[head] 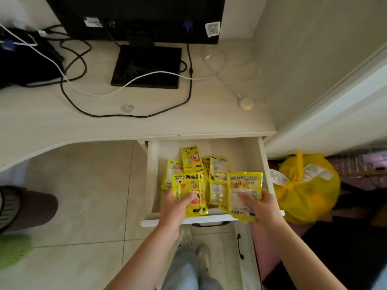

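Note:
An open white drawer [209,219] under the desk holds several yellow hand-warmer packets [217,168]. My left hand [174,204] grips one packet [188,185] printed with a cartoon face, at the drawer's front left. My right hand [261,204] holds a small stack of packets [244,185], back side up, over the drawer's front right corner. More packets lie loose behind both hands.
The pale desk top [188,120] carries a black monitor [142,17] on its stand, black and white cables and a small round beige object [246,103]. A tied yellow plastic bag [303,189] sits right of the drawer. Another person's leg [27,206] stands at the left. My feet are on the tiled floor.

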A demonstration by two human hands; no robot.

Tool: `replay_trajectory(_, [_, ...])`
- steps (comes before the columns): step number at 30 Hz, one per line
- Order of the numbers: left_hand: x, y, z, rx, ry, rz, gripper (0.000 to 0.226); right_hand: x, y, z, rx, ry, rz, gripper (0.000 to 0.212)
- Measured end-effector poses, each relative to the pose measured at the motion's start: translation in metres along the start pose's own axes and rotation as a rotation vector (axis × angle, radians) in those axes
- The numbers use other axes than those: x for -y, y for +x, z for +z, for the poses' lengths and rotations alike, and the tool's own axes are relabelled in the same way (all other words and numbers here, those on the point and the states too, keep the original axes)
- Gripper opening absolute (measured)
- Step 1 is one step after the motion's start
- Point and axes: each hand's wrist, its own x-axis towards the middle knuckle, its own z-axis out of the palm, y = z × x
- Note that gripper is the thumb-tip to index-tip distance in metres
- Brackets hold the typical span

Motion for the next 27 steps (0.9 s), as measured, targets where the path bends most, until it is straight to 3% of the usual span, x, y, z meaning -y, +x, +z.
replay_trajectory(2, [-0.005, 0.014, 0.013, 0.043, 0.108, -0.002, 0.071, 0.004, 0.015, -0.002, -0.027, -0.079, -0.020, 0.015])
replay_trajectory(6, [-0.014, 0.038, 0.038, 0.075, 0.225, -0.046, 0.082, 0.005, 0.051, -0.005, -0.052, -0.173, 0.001, 0.020])
replay_trajectory(13, [-0.009, 0.075, 0.081, 0.038, 0.210, -0.179, 0.081, -0.005, 0.114, -0.002, -0.046, -0.213, 0.074, 0.026])
replay_trajectory(17, [-0.003, 0.092, 0.101, -0.019, 0.196, -0.172, 0.066, -0.015, 0.144, 0.004, 0.035, -0.245, 0.116, 0.032])
replay_trajectory(24, [-0.002, 0.102, 0.126, -0.016, 0.251, -0.143, 0.079, -0.024, 0.158, -0.001, 0.002, -0.337, 0.126, 0.023])
replay_trajectory(27, [-0.004, 0.097, 0.132, -0.026, 0.396, -0.074, 0.059, -0.023, 0.156, -0.005, 0.036, -0.422, 0.117, 0.032])
